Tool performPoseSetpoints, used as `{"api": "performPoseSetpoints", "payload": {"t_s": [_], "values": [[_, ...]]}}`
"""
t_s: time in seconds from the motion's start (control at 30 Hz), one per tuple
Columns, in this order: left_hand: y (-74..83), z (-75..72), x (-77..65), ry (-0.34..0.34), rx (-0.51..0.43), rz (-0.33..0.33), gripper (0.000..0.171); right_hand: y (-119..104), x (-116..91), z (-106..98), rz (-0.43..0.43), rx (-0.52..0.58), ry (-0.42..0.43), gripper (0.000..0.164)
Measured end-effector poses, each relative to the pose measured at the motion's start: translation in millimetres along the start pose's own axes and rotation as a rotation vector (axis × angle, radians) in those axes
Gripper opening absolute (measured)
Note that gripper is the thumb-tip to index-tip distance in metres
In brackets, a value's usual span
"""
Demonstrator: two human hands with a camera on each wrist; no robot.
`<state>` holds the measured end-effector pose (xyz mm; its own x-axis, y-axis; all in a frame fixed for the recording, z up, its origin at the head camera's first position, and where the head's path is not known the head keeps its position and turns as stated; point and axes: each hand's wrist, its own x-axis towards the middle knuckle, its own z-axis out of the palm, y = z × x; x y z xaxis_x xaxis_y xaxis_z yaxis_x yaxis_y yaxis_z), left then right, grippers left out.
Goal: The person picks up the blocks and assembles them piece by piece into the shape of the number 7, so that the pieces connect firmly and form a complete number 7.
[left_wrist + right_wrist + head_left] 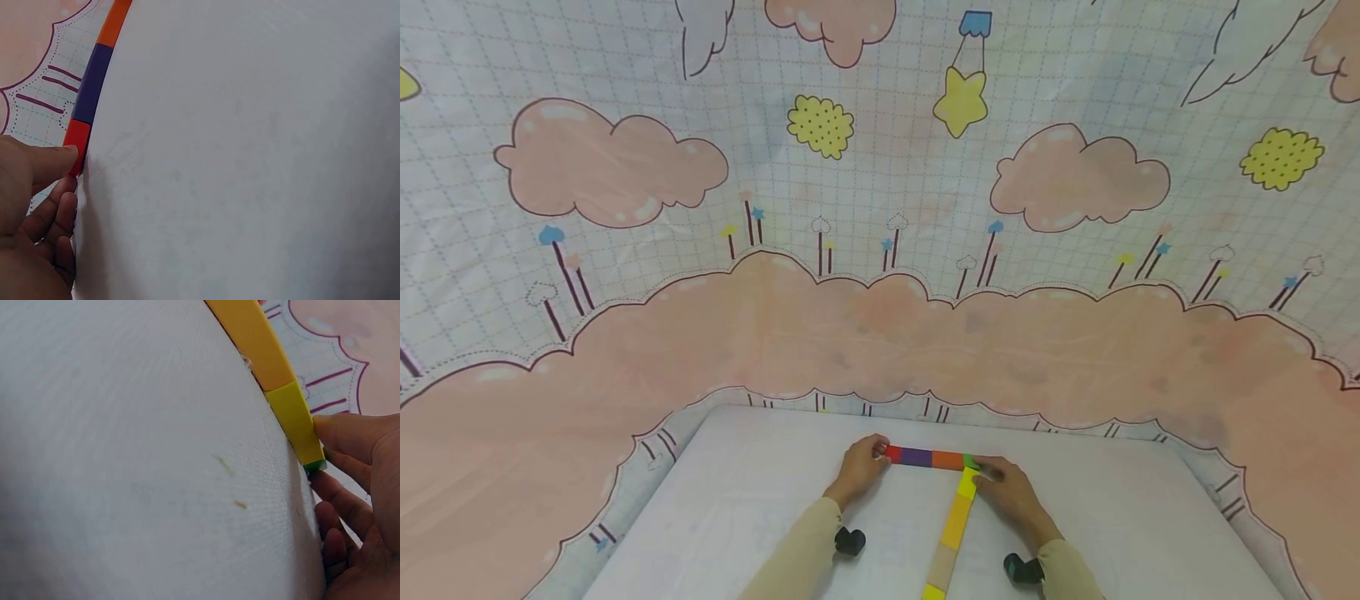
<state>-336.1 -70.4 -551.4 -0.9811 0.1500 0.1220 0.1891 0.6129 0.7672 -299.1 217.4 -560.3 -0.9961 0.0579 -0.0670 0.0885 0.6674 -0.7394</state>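
A row of blocks lies across the white tabletop in the head view: a red block (892,454), a purple block (917,457), an orange block (947,460) and a green block (969,461). From its green end, a second row runs toward the person, starting with a yellow block (969,482) and an amber block (955,522). My left hand (859,471) pinches the red block, thumb (70,153) on it and fingertips at its end. My right hand (1011,492) grips the corner, its thumb (331,428) against the yellow block and fingertips at the green one.
Farther down the second row are a beige block (942,567) and another yellow block (934,592). The white tabletop (722,500) has a far edge just beyond the blocks. Behind it hangs a cloud-patterned cloth (880,333). Black devices (850,542) sit at both wrists.
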Motion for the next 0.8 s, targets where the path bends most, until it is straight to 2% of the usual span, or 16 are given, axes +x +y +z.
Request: {"api": "performPoseSetpoints", "payload": {"t_s": [0.27, 0.8], "values": [[-1.8, 2.0, 0.8, 0.023, 0.014, 0.020, 0.024, -1.2, -1.4, -1.1, 0.001, -0.001, 0.002, 0.037], [-1.1, 1.9, -0.4, 0.021, 0.008, 0.008, 0.024, -1.8, -2.9, -1.7, 0.013, -0.004, -0.007, 0.037]]}}
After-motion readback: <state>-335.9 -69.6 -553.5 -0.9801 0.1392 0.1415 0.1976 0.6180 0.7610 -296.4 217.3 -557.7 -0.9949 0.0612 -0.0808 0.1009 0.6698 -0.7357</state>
